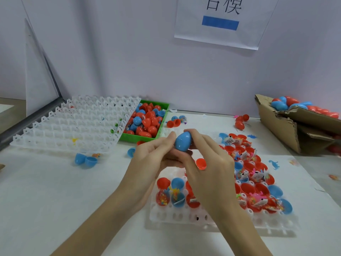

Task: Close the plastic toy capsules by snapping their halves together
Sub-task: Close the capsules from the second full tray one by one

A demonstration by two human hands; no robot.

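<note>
Holding a blue capsule above the tray

Lying far left on the counter (46,191), an empty clear grid tray (73,124) leans over a green bin (162,124) of red and blue capsule halves. Two loose blue halves (85,159) sit just in front of it. At centre, the left hand (153,156) and right hand (206,163) both curl round a blue capsule (183,142); its seam looks closed, though fingers hide part of it. Below them a white tray (184,217) holds open, filled halves. A cardboard box (287,126) of capsules stands far right.
</note>
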